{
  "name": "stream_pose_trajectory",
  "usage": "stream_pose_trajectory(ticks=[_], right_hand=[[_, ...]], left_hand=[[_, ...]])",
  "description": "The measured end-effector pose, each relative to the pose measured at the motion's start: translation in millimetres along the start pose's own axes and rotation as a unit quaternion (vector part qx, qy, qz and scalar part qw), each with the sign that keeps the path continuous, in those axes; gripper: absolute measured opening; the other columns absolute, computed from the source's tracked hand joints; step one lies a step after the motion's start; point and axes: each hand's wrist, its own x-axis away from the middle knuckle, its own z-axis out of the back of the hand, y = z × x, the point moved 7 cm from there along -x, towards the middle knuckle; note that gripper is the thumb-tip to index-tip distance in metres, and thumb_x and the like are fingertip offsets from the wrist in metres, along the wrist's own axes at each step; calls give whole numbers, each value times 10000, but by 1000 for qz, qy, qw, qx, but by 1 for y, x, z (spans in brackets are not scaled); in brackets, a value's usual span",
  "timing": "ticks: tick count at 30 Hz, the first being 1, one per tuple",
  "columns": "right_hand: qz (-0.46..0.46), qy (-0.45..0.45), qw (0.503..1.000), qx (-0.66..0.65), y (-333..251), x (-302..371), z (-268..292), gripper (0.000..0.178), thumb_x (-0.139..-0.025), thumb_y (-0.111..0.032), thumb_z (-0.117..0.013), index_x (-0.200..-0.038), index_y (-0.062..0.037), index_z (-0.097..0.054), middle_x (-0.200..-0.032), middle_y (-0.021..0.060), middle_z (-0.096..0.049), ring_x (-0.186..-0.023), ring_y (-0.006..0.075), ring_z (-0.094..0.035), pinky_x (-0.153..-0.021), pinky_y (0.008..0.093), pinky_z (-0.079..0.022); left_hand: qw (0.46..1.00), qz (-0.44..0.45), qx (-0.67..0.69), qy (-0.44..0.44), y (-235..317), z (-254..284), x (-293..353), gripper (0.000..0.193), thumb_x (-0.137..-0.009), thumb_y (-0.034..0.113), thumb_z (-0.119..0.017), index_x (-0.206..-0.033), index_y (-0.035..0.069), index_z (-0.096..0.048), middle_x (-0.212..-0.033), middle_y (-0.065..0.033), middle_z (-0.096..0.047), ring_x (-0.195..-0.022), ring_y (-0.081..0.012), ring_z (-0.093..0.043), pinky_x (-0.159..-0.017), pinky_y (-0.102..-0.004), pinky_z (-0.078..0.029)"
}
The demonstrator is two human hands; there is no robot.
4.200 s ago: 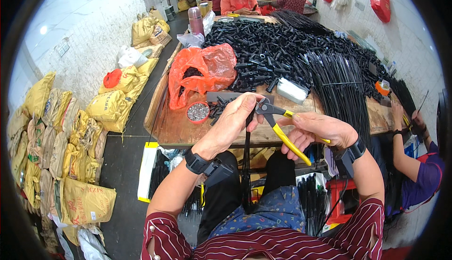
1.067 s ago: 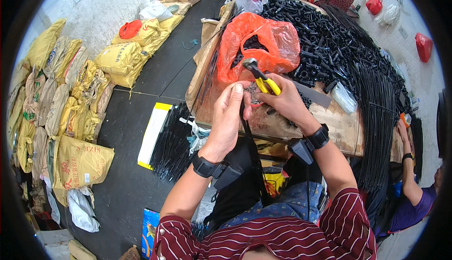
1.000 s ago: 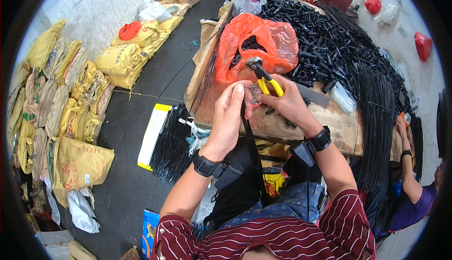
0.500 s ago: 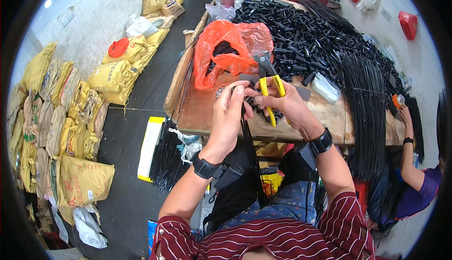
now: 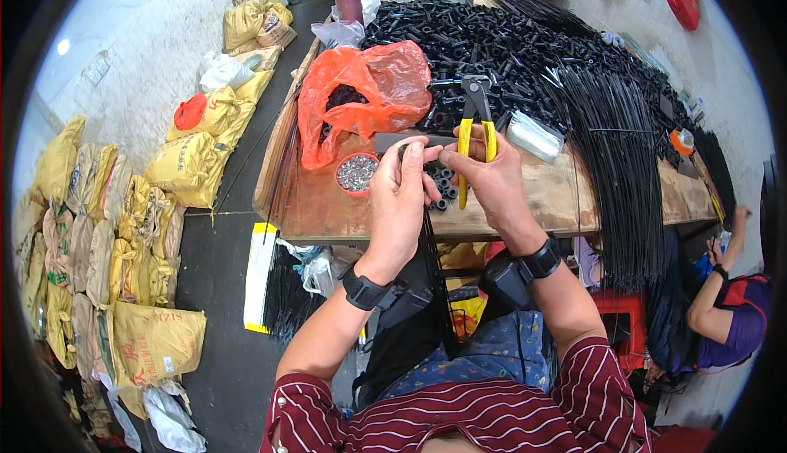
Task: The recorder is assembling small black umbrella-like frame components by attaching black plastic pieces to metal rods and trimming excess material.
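Yellow-handled cutters [image 5: 465,145] stand upright in my right hand [image 5: 498,181], jaws upward and handles wrapped by the fingers. That hand's thumb and forefinger also meet close to my left fingertips; whatever they pinch there is too small to make out. My left hand [image 5: 398,199] is closed on thin black cables [image 5: 432,268], which hang down over the table's front edge toward my lap. Small black rings [image 5: 443,191] lie on the table behind and between the hands. Beside my left hand sits a red dish [image 5: 354,194] of small shiny metal pieces.
A red plastic bag [image 5: 398,72] and a heap of black tubular parts [image 5: 500,43] cover the wooden table's [image 5: 566,203] far side. Long black cables [image 5: 615,191] drape over its right edge. Co-workers sit at the far end and right. Yellow sacks [image 5: 184,162] line the left wall.
The view has shifted, bringing the whole red dish into sight. The cutters are more upright, their handles closer together. At the right, a co-worker's hand has moved away from an orange object.
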Motion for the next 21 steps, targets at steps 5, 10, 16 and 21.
stream_pose_trajectory(ticks=[5,10,16,21], right_hand=[[32,44,999,1,-1,4,4,289,-817,-79,-696,-1059,14,-568,-840,43,-660,-690,83,-605,-571,216,-497],[-12,46,997,-57,-1,7,14,311,-824,-92,-692,-1089,9,-565,-864,48,-658,-711,96,-614,-598,224,-506],[-5,34,995,-92,-13,16,17,337,-826,-78,-692,-1121,3,-552,-853,37,-644,-708,99,-610,-616,230,-506],[2,-52,990,-130,-31,23,0,313,-841,-41,-660,-1113,16,-517,-827,46,-638,-691,95,-597,-599,217,-485]], left_hand=[[999,-31,-11,27,1,-13,2,359,-1004,288,-455,-1173,-22,-524,-1040,-100,-651,-584,-45,-504,-508,-194,-406],[1000,-14,-7,17,3,-18,6,384,-1002,312,-459,-1182,-21,-524,-1062,-93,-645,-599,-49,-505,-532,-198,-409],[994,43,94,-42,5,-18,8,459,-1012,374,-398,-1217,-21,-510,-963,-72,-613,-638,-74,-502,-579,-224,-409],[984,55,130,-110,11,-28,12,450,-1019,354,-382,-1235,-20,-510,-839,-27,-542,-675,-89,-482,-613,-230,-394]])
